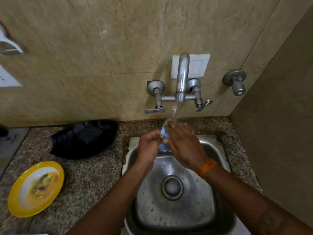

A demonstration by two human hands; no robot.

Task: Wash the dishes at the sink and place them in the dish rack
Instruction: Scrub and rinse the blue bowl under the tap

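I have the blue dish (163, 133) up on edge under the tap (182, 77), over the back of the sink (220, 143). My left hand (149, 146) pinches its rim, my right hand (183, 143) lies flat across its face. Wet, it could slip from that thin grip and drop. The dirty yellow plate (36, 188) waits on the surface; I see no rack
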